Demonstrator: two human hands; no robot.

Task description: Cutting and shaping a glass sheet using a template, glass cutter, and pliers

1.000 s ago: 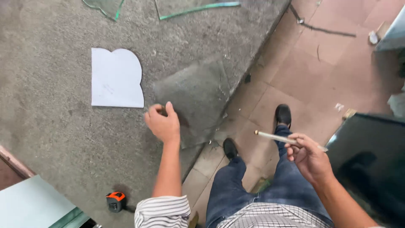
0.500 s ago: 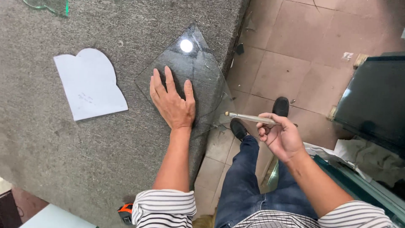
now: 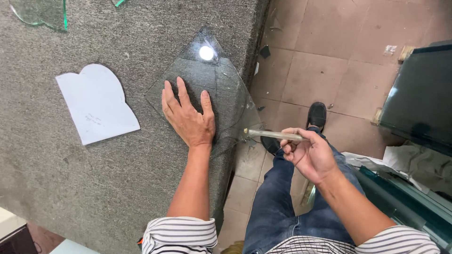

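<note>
A clear glass sheet lies on a grey carpeted table, its right corner hanging past the table edge. My left hand presses flat on the glass, fingers spread. My right hand grips a thin metal glass cutter, its brass tip touching the overhanging edge of the sheet near the table's side.
A white paper template with a scalloped top lies left of the glass. Glass offcuts sit at the far left corner. Large dark glass panes lean at the right, above crumpled paper. The floor is tiled; my shoe stands on it.
My left hand has settled flat on the glass sheet. My right hand brought the cutter's tip leftwards to the sheet's overhanging edge.
</note>
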